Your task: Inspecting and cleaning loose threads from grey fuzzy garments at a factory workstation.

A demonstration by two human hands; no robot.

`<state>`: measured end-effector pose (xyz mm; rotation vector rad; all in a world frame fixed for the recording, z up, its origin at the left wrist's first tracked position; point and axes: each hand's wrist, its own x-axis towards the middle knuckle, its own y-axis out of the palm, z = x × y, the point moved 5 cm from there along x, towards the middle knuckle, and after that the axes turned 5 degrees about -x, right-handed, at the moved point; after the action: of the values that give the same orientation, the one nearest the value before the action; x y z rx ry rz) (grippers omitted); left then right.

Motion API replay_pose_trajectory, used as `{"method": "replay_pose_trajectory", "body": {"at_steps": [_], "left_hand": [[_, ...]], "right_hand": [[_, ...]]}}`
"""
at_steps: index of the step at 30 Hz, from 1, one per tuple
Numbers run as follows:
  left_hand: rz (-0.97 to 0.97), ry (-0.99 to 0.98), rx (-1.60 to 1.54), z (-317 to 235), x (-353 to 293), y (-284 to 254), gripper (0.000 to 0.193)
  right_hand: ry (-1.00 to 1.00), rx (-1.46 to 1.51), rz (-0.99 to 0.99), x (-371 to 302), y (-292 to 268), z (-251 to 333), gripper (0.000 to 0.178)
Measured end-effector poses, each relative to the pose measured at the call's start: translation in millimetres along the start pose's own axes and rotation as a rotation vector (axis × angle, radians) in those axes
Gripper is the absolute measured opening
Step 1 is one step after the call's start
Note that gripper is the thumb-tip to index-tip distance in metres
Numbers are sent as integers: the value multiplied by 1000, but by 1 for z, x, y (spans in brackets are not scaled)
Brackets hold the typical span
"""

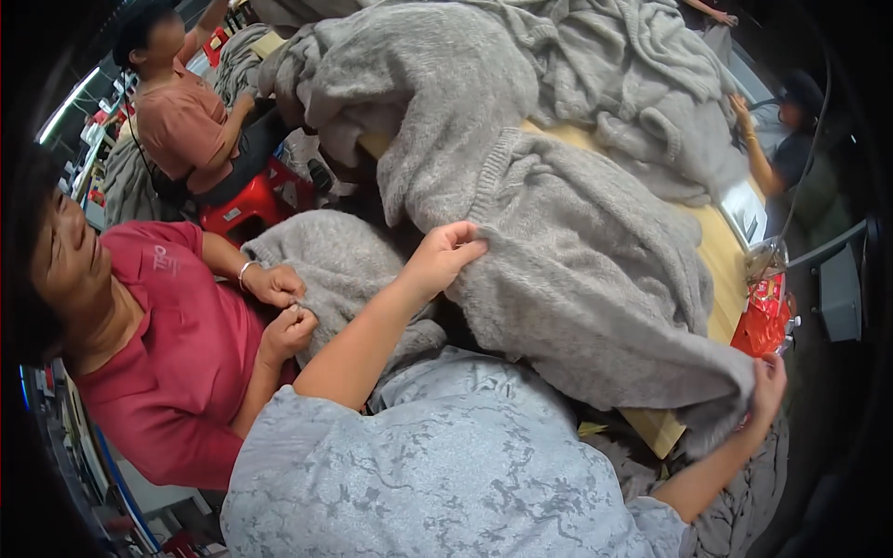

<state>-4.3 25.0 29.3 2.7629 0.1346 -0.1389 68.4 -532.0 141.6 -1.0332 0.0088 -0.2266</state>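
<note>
A grey knitted sweater (577,288) is stretched out between my two hands over the near edge of the table. My left hand (451,256) pinches its edge between thumb and fingers, close to a ribbed band. Out to the right, my right hand (768,386) grips the far end of a sleeve-like part, which hangs down a little there. Some of the right fingers are hidden behind the knit. More grey knitwear (428,93) lies heaped just beyond the piece I hold.
A wooden table (721,256) carries a big grey knit pile (642,93). At my left, a co-worker in a red shirt (177,325) handles grey knit; another sits on a red stool (246,200). A red plastic bag (765,316) is by the right edge; a person works far right (791,139).
</note>
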Motion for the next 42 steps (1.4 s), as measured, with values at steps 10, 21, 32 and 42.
{"method": "replay_pose_trajectory", "body": {"at_steps": [10,21,32,42], "left_hand": [[-42,-8,-11,29,3,8,10],[-26,-222,-439,67,-5,12,10],[5,-189,-185,57,37,18,12],[35,163,1118,26,80,16,24]], "right_hand": [[-827,319,433,-85,215,261,45],[-456,657,741,-112,309,257,29],[-911,-33,328,-105,197,310,31],[-1517,-22,457,-188,68,331,27]]}}
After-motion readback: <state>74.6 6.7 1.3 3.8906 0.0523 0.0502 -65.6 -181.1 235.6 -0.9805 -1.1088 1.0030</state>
